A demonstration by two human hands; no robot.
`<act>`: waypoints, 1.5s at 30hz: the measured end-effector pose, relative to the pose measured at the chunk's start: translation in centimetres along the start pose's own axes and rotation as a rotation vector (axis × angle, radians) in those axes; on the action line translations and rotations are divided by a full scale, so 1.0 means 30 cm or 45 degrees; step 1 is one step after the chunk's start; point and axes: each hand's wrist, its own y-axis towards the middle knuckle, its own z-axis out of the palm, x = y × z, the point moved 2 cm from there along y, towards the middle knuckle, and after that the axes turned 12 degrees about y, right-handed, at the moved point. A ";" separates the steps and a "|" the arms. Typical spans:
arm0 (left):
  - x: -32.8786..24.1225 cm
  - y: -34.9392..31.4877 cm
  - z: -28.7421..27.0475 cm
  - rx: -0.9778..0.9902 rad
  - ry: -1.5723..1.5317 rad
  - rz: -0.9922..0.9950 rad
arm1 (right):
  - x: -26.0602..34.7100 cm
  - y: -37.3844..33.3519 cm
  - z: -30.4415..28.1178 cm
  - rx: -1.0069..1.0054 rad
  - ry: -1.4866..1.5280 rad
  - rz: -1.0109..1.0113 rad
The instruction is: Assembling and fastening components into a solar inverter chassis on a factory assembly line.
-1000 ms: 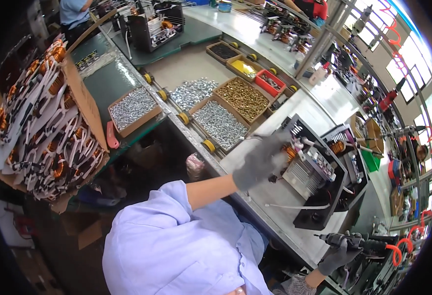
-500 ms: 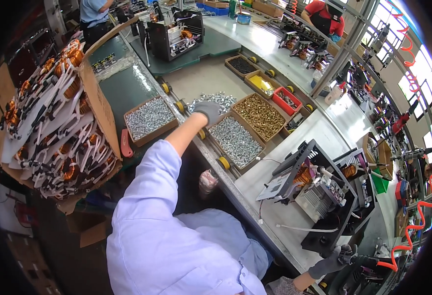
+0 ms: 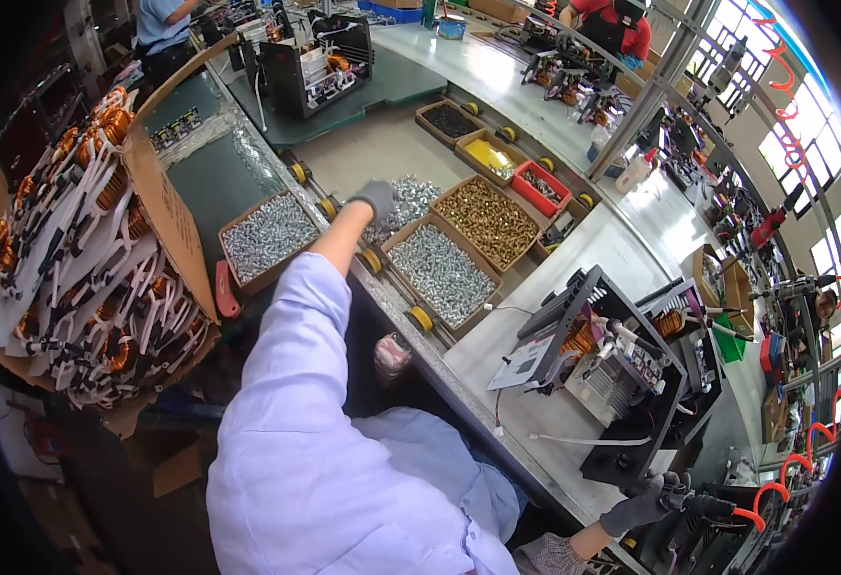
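My left hand [image 3: 375, 199], in a grey glove, reaches over the bench to the left edge of a loose heap of silvery screws [image 3: 413, 199]. Its fingers point down and are mostly hidden by the back of the hand. At the lower right, my right hand [image 3: 637, 508], also gloved, is closed around a dark power screwdriver [image 3: 698, 504] with a coiled red hose. Beside that hand stands an open black device housing [image 3: 622, 383] with copper coils and circuit boards inside. Cardboard trays of silvery screws [image 3: 442, 273] and brass-coloured screws [image 3: 488, 220] sit beside the heap.
At left, a large carton [image 3: 173, 206] overflows with wired copper coils. Another tray of silvery screws [image 3: 267, 240] and a red-handled tool [image 3: 226, 290] lie near it. A red bin [image 3: 541, 190] stands beyond the trays. Two other people work at the far benches.
My left hand has moved slightly left and away across the screw heap, uncovering more of it. The whole view has shifted a little. My right hand still grips the screwdriver.
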 end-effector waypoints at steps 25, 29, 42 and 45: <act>-0.440 -0.463 -0.560 0.367 -1.853 0.367 | 0.023 -0.026 0.024 -0.002 0.033 -0.072; -0.801 -0.718 -0.685 -0.005 -0.733 1.139 | -0.023 -0.020 0.027 0.168 0.214 -0.067; -1.276 -0.238 -0.829 -0.319 -0.652 0.801 | 0.068 -0.071 0.096 0.146 0.231 0.158; -1.248 -0.245 -0.779 -0.182 -1.187 1.059 | 0.178 -0.020 0.114 0.146 0.247 0.131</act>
